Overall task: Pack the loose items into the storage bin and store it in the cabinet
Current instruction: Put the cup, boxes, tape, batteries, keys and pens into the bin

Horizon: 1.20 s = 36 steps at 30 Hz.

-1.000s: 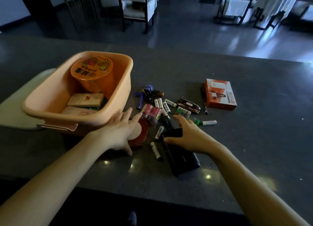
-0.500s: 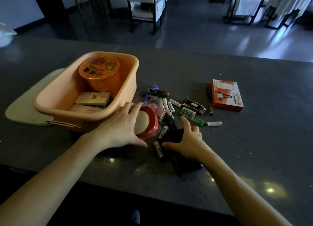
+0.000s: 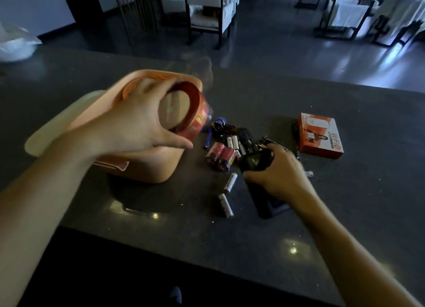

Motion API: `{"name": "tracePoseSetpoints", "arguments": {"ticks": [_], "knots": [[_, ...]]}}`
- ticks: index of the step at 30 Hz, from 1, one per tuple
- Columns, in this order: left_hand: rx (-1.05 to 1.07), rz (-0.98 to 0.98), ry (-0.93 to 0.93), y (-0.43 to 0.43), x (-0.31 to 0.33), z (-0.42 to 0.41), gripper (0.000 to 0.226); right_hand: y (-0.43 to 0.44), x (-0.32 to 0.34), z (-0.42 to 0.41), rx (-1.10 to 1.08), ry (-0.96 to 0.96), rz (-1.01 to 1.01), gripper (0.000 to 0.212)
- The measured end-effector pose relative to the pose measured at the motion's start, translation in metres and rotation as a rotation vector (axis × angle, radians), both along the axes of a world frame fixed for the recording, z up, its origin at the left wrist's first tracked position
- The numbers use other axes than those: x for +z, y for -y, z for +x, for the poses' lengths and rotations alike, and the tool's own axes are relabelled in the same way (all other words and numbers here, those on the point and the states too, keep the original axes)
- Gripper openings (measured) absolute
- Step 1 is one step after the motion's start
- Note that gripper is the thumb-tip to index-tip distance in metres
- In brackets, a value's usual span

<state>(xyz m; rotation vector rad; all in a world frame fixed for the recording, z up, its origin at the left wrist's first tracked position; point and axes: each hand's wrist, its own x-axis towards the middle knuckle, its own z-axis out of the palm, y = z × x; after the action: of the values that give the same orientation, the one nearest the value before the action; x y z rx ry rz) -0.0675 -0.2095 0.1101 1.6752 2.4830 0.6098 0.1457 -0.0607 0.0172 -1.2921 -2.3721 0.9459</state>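
My left hand (image 3: 135, 120) grips a round red tub (image 3: 184, 111) and holds it tilted over the right rim of the peach storage bin (image 3: 147, 166). My right hand (image 3: 280, 171) is closed on a small black device (image 3: 254, 161), lifted slightly above a long black case (image 3: 264, 205) on the counter. Loose items lie between the hands: a red pack of large batteries (image 3: 219, 156), several small white batteries (image 3: 230, 182), and a bunch of keys with a purple tag (image 3: 218, 127). An orange WIFI box (image 3: 319, 136) sits to the right.
A pale bin lid (image 3: 50, 132) lies under the bin's left side. A clear plastic bag (image 3: 16, 44) rests at the counter's far left. The dark counter's near edge runs across the bottom; chairs and tables stand on the floor beyond.
My left hand has lifted the red tub off the counter and carried it up over the bin. My right hand has closed on the black device and raised it off the case.
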Motion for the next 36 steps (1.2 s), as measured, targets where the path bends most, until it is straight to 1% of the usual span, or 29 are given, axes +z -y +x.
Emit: {"name": "tracePoseSetpoints", "arguments": {"ticks": [3,6,8,11,13,17,20,22,24,27,30,33,36], "knots": [[0.11,0.044,0.026,0.009,0.019,-0.03,0.127,-0.005,0.041,-0.016,0.072,-0.05,0.051,0.076],[0.192,0.07,-0.062,0.02,0.033,-0.065,0.132,0.002,0.084,-0.046,0.171,-0.114,0.109,0.065],[0.22,0.076,-0.1,0.026,0.04,-0.09,0.132,0.013,0.105,-0.073,0.248,-0.118,0.158,0.06],[0.211,0.073,-0.101,0.029,0.05,-0.129,0.132,0.033,0.118,-0.122,0.353,-0.105,0.194,0.05],[0.172,0.082,-0.101,0.027,0.055,-0.155,0.132,0.044,0.118,-0.155,0.391,-0.094,0.187,0.046],[0.086,0.091,-0.098,0.016,0.06,-0.204,0.135,0.058,0.105,-0.215,0.445,-0.049,0.173,0.047],[0.02,0.049,-0.091,0.011,0.051,-0.235,0.137,0.062,0.085,-0.242,0.492,0.007,0.191,0.043],[-0.015,0.021,-0.073,0.008,0.043,-0.251,0.136,0.063,0.068,-0.253,0.55,0.092,0.17,0.047],[-0.033,-0.006,-0.049,0.007,0.034,-0.262,0.135,0.063,0.053,-0.261,0.593,0.156,0.101,0.047],[-0.047,-0.031,-0.012,0.005,0.018,-0.272,0.133,0.061,0.035,-0.268,0.653,0.219,-0.02,0.045],[-0.067,-0.049,0.033,0.004,0.001,-0.274,0.135,0.06,0.026,-0.27,0.709,0.242,-0.128,0.049],[-0.1,-0.07,0.061,0.0,-0.012,-0.27,0.135,0.059,0.023,-0.272,0.747,0.295,-0.07,0.051],[-0.114,-0.066,0.067,-0.006,-0.019,-0.267,0.133,0.056,0.022,-0.274,0.763,0.327,-0.075,0.06]]}}
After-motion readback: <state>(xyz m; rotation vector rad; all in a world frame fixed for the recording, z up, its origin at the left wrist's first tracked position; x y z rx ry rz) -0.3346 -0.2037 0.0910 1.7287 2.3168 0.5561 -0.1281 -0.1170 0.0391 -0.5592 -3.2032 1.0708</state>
